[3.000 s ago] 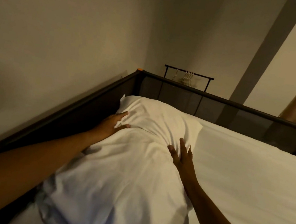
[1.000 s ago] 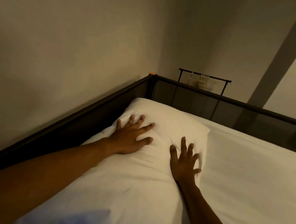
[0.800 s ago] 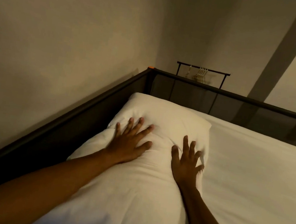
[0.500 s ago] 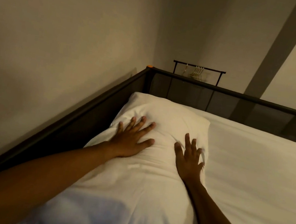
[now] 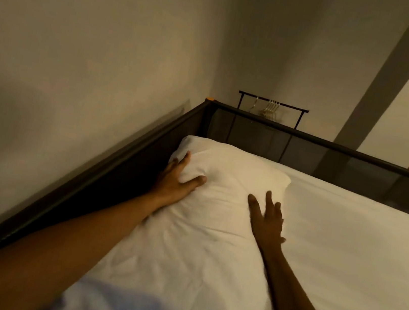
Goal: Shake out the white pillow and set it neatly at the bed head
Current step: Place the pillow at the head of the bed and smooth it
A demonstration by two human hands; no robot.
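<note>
Head camera looks down along a white pillow [image 5: 216, 209] that lies on the white sheet [image 5: 342, 255] of a bed, its far end tucked into the corner where the dark side rail [image 5: 106, 166] meets the mesh end rail [image 5: 332, 144]. The pillow's long axis runs away from the person, roughly along the side rail, so its short end, not its long edge, faces the end rail. The left hand [image 5: 175, 179] sits at the far left edge of the pillow, between it and the side rail, fingers spread with the thumb pressed on top and the other fingers curling round the edge; it seems to cup the edge loosely, not clamp it. The right hand [image 5: 267, 217] lies flat and open on the pillow's right edge, just beside the sheet, holding nothing. Both hands are on the far half, the left reaching slightly farther. Judging from this, the shaking looks done and what is left is squaring: whether the pillow should be turned depends on which rail is the bed head, which cannot be told here.
</note>
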